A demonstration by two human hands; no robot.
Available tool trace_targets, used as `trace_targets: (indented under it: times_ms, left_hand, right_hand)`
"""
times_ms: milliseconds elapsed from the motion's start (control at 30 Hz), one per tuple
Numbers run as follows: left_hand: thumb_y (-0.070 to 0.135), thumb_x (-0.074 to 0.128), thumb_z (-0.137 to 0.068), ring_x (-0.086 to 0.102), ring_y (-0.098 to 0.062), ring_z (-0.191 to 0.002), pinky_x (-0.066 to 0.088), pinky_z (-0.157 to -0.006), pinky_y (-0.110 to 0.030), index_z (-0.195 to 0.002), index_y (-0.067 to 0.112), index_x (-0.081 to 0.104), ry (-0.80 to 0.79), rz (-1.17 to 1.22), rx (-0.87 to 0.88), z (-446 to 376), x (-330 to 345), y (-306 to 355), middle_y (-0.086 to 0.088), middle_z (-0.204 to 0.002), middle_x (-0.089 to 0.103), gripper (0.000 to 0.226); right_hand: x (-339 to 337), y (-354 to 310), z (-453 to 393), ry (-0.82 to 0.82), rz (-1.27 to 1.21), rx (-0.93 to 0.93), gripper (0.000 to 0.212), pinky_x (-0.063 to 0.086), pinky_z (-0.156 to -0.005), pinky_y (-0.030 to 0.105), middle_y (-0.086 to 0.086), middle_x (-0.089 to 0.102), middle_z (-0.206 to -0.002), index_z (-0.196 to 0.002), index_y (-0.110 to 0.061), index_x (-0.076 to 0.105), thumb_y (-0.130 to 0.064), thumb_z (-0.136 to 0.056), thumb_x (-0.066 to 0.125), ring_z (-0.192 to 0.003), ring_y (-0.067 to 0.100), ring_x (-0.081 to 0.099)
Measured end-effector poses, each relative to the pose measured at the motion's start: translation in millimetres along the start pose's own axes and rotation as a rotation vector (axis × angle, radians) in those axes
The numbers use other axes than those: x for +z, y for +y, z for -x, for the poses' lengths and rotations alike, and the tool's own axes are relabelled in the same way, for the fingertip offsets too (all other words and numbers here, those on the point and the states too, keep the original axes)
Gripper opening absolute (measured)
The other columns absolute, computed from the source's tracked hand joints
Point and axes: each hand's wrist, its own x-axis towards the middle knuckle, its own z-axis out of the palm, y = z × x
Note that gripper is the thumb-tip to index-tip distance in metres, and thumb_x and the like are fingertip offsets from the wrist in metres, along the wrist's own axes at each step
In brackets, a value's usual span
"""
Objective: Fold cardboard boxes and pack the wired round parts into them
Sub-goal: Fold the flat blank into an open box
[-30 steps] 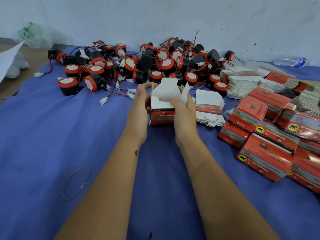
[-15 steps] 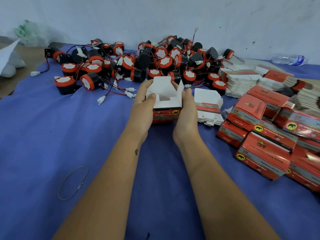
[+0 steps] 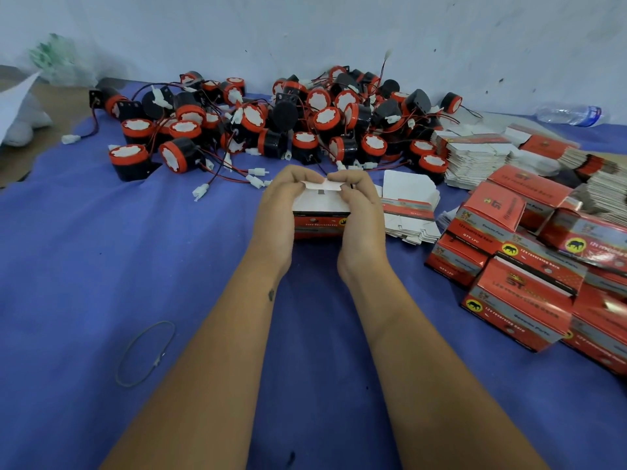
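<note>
Where the white wall point(image 3: 339, 25) meets the work surface, a blue cloth point(image 3: 101, 266) covers nearly the whole area in view. At its far side lies a large heap of wired round parts point(image 3: 288, 123), black bodies with red rims and white faces, their red and black leads ending in white connectors spread over the cloth. To the right sits a pile of folded red boxes point(image 3: 529, 276), stacked loosely against one another, with printed lettering and a yellow oval mark on their sides. Behind that pile stand stacks of flat box blanks point(image 3: 475, 157), and a smaller stack of flat blanks point(image 3: 410, 212) lies just beside the right hand. A clear plastic bottle point(image 3: 570, 113) lies on its side at the far right near the wall.

At centre, one cardboard box point(image 3: 320, 215) is held upright just above or on the cloth; which cannot be told. The left hand point(image 3: 278, 212) grips its left side and the right hand point(image 3: 361, 215) its right side, fingers of both curled over the top, pressing the white flaps down and inward. The flaps appear partly closed, though the fingers hide the join.

A thin wire ring point(image 3: 146, 354) lies on the cloth at lower left, well apart from the hands.
</note>
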Motion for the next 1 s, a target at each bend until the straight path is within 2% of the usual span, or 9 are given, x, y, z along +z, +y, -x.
trace_targets:
  times_ms: [133, 233, 333, 467, 600, 733, 800, 933, 1000]
  left_hand:
    - [0.023, 0.045, -0.088, 0.069, -0.015, -0.082, 0.054, -0.061, -0.031, -0.085, 0.025, 0.068, 0.003, 0.015, -0.010, 1.1, 0.0, 0.8, 0.001, -0.091, 0.072, 0.024]
    - [0.011, 0.042, -0.092, 0.068, -0.003, -0.076, 0.055, -0.062, -0.024, -0.105, 0.037, 0.067, 0.035, -0.036, -0.004, -1.3, 2.1, -0.6, 0.010, -0.097, 0.068, 0.038]
    - [0.007, 0.044, -0.094, 0.069, -0.006, -0.084, 0.058, -0.068, -0.026, -0.115, 0.041, 0.059, 0.103, -0.037, -0.034, -3.0, 3.1, -1.3, 0.009, -0.104, 0.064, 0.042]
    - [0.004, 0.045, -0.090, 0.068, -0.016, -0.091, 0.056, -0.061, -0.023, -0.103, 0.039, 0.060, 0.141, -0.096, -0.052, -0.8, 7.8, 0.3, -0.002, -0.113, 0.063, 0.040]
    - [0.002, 0.047, -0.090, 0.068, -0.018, -0.091, 0.055, -0.058, -0.023, -0.098, 0.036, 0.061, 0.150, -0.114, -0.041, 0.2, 7.8, 0.4, -0.001, -0.110, 0.064, 0.038]
    - [0.031, 0.049, -0.099, 0.070, -0.019, -0.097, 0.059, -0.069, -0.029, -0.101, 0.035, 0.068, 0.113, 0.038, -0.084, 2.6, 5.4, 3.6, 0.001, -0.111, 0.070, 0.020]
    - [0.046, 0.039, -0.102, 0.072, -0.009, -0.089, 0.057, -0.067, -0.025, -0.104, 0.037, 0.067, 0.156, 0.126, -0.092, 1.3, 4.2, 6.3, 0.006, -0.110, 0.070, 0.030]
    - [0.056, 0.015, -0.104, 0.059, -0.015, -0.115, 0.046, -0.098, -0.033, -0.132, 0.035, 0.056, 0.233, -0.230, -0.139, -6.7, -9.5, 7.9, -0.002, -0.131, 0.061, 0.054]
    - [0.061, 0.008, -0.101, 0.052, -0.022, -0.126, 0.039, -0.110, -0.044, -0.131, 0.042, 0.056, 0.200, -0.425, -0.141, -6.0, -18.6, 8.3, -0.002, -0.138, 0.057, 0.060]
  right_hand:
    - [-0.2, 0.0, 1.8, -0.014, -0.041, 0.036, 0.020, 0.048, -0.063, 0.028, -0.005, 0.064, -0.084, -0.080, -0.026, 0.064, -0.019, -0.086, 0.046, -0.079, 0.014, 0.060]
    - [1.6, 1.9, 3.1, -0.024, 0.013, -0.006, 0.021, 0.050, -0.058, 0.024, -0.006, 0.063, -0.087, -0.092, -0.024, 0.062, -0.008, -0.085, 0.048, -0.073, 0.009, 0.060]
    - [4.0, 3.1, 2.8, 0.029, 0.025, 0.020, 0.034, 0.052, -0.063, 0.024, -0.005, 0.064, -0.102, -0.103, -0.030, 0.062, -0.004, -0.086, 0.049, -0.081, 0.010, 0.062]
    - [7.7, 2.2, 3.0, 0.105, 0.059, 0.040, 0.043, 0.053, -0.065, 0.019, -0.010, 0.061, -0.111, -0.110, -0.036, 0.059, -0.002, -0.084, 0.050, -0.085, 0.007, 0.062]
    - [9.9, 1.1, 3.8, 0.142, 0.088, 0.044, 0.040, 0.055, -0.066, 0.027, -0.010, 0.062, -0.096, -0.105, -0.027, 0.062, 0.003, -0.080, 0.051, -0.082, 0.012, 0.063]
    - [8.4, -1.0, 4.4, 0.131, 0.056, 0.035, 0.021, 0.050, -0.081, 0.030, -0.010, 0.062, -0.102, -0.106, -0.020, 0.063, -0.012, -0.095, 0.047, -0.097, 0.011, 0.059]
    - [8.4, -0.8, 5.6, 0.098, 0.096, -0.023, 0.024, 0.044, -0.094, 0.030, -0.008, 0.061, -0.113, -0.109, -0.023, 0.063, -0.020, -0.101, 0.040, -0.111, 0.012, 0.054]
    - [12.9, 2.3, 11.7, 0.037, 0.313, -0.225, 0.036, 0.033, -0.102, 0.013, -0.009, 0.051, -0.131, -0.127, -0.026, 0.058, -0.033, -0.099, 0.036, -0.124, 0.003, 0.042]
    - [13.4, 4.1, 10.5, 0.107, 0.535, -0.338, 0.045, 0.028, -0.103, 0.016, -0.007, 0.043, -0.127, -0.133, -0.031, 0.057, -0.039, -0.096, 0.033, -0.121, 0.006, 0.037]
